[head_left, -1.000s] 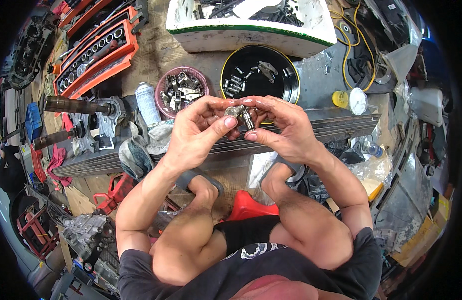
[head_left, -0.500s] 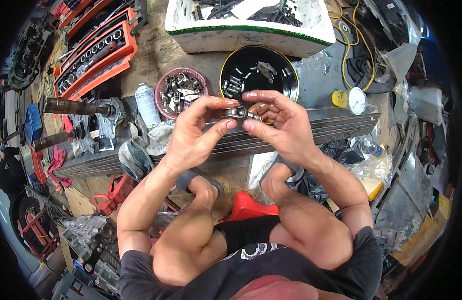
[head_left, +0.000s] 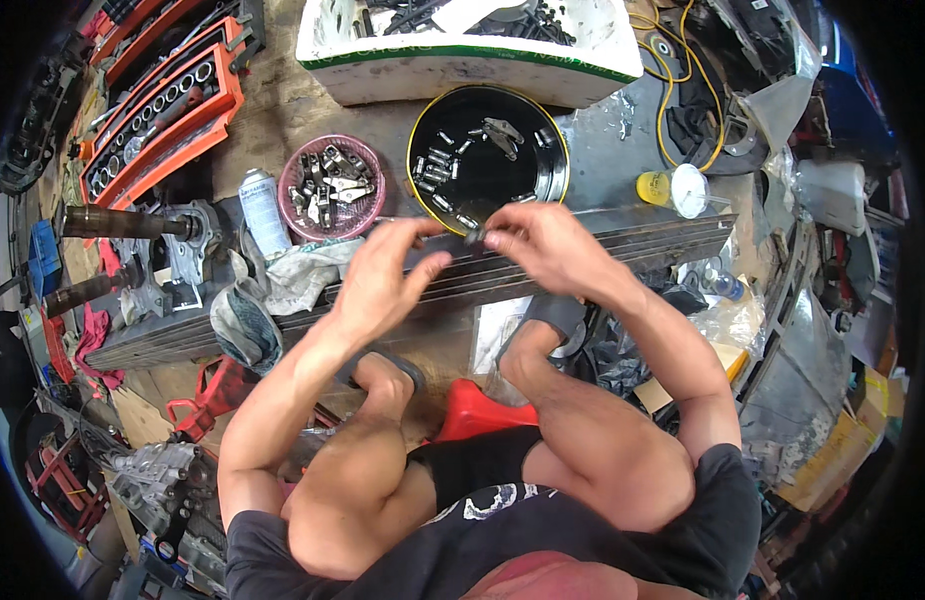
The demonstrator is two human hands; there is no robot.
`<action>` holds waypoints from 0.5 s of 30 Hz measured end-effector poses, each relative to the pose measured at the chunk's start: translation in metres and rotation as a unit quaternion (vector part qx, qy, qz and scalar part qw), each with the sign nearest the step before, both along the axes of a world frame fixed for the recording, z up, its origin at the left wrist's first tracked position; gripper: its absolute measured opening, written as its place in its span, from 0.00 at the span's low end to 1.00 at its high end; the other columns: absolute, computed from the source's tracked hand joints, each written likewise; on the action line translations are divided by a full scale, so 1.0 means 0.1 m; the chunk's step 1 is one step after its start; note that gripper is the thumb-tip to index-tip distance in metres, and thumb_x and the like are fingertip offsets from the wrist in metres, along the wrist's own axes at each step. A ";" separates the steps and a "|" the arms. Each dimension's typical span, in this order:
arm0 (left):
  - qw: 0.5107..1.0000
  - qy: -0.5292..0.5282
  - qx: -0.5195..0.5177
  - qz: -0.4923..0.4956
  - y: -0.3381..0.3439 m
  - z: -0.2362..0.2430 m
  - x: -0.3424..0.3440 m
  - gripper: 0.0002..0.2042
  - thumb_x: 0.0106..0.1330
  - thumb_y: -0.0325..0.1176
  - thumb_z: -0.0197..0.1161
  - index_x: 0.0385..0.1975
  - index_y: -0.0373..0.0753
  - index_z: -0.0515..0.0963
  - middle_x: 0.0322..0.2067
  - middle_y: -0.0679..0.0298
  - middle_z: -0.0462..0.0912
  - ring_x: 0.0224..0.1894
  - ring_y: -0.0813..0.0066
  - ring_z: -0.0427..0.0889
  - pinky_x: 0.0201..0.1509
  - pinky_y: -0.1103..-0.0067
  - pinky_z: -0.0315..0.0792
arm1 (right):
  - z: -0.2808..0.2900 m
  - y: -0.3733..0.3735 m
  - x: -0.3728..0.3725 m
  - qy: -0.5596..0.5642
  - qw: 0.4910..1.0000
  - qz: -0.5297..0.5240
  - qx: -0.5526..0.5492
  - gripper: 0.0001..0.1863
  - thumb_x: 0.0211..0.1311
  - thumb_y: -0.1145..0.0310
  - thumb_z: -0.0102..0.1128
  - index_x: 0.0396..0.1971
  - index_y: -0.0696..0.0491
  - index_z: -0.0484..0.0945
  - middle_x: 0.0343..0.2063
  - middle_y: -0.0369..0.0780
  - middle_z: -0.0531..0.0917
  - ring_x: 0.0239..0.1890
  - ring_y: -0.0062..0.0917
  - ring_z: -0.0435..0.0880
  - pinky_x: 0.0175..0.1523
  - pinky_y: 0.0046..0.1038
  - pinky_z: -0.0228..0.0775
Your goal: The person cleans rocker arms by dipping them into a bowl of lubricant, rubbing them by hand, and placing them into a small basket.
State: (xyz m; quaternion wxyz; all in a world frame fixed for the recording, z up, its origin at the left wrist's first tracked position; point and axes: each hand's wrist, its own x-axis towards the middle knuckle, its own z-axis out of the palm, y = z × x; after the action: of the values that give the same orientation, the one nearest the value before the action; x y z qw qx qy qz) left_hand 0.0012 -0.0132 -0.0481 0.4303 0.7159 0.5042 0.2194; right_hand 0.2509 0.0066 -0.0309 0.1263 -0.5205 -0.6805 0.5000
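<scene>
My left hand hovers above the near edge of the stacked metal bars, its thumb and fingers apart and empty. To its right, my right hand pinches a small dark metal part at the fingertips; its exact shape is partly hidden. That hand is close to the near rim of a round black basin with a yellow edge. Inside the basin lie several small metal cylinders and rocker arms. A pink plastic basket full of rocker arms stands beyond my left hand.
A white foam box with dark parts stands behind the basin. Left are a spray can, rags, an orange socket tray and a metal shaft. A yellow cup stands right. Below is a red stool.
My hands have drawn apart and sunk toward the bars. My left hand has let go of the metal piece both were handling; the right keeps a small part. The whole view has shifted slightly.
</scene>
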 end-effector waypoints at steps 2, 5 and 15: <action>0.999 -0.005 0.034 0.023 0.10 0.03 -0.07 0.16 0.65 0.33 0.70 0.49 0.35 0.79 0.42 0.58 0.85 0.39 0.67 0.82 0.45 0.73 0.76 | -0.07 0.13 0.15 -0.107 0.991 -0.007 0.077 0.12 0.65 0.66 0.62 0.39 0.61 0.83 0.35 0.53 0.85 0.41 0.48 0.85 0.47 0.43 0.76; 0.996 -0.012 0.051 0.066 0.20 0.03 -0.18 0.13 0.65 0.31 0.69 0.47 0.35 0.80 0.41 0.59 0.85 0.35 0.70 0.81 0.43 0.75 0.75 | -0.24 0.28 0.36 -0.190 0.970 0.002 0.154 0.12 0.64 0.66 0.62 0.37 0.60 0.82 0.34 0.52 0.85 0.40 0.48 0.85 0.46 0.45 0.75; 0.997 -0.013 0.043 0.069 0.26 0.05 -0.37 0.09 0.66 0.29 0.66 0.43 0.33 0.79 0.36 0.55 0.82 0.39 0.63 0.84 0.43 0.72 0.76 | -0.64 0.58 0.34 -0.390 0.864 0.137 0.288 0.05 0.55 0.71 0.63 0.27 0.56 0.84 0.32 0.46 0.85 0.45 0.42 0.80 0.49 0.43 0.66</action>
State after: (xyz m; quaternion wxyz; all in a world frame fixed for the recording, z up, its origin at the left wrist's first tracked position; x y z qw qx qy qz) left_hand -0.0360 0.0126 -0.0433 0.3897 0.6941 0.5369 0.2795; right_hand 0.2846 0.0646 -0.0952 -0.0749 -0.5151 -0.8524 0.0504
